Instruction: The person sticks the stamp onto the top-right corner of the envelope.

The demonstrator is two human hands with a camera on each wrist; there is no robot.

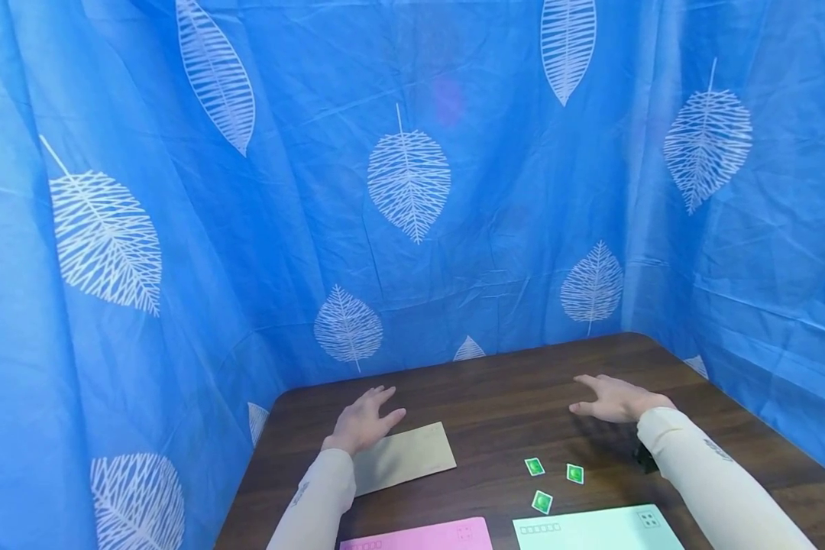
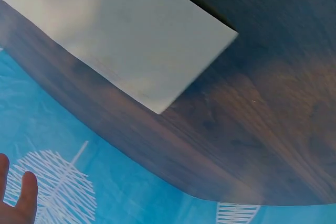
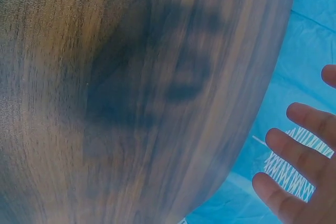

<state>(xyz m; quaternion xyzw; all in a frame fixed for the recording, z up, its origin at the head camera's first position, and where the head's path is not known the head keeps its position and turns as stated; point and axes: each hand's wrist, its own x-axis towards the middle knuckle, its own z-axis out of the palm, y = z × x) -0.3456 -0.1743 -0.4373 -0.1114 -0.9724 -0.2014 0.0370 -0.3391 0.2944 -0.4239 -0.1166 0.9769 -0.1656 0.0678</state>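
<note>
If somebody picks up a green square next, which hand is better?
Probably the right hand: it's empty and closer to the green squares. The left hand is empty too, but farther away, near the tan envelope.

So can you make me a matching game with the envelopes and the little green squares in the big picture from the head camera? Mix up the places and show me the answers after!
Things:
1. tan envelope
2. mint envelope
3. green squares
4. pink envelope

Places:
A. cut off at the bottom edge, nearer the left sleeve
B. three together on the brown table
C. partly hidden behind the left hand
D. cut off at the bottom edge, nearer the right sleeve

Right pairs: 1-C, 2-D, 3-B, 4-A
</note>
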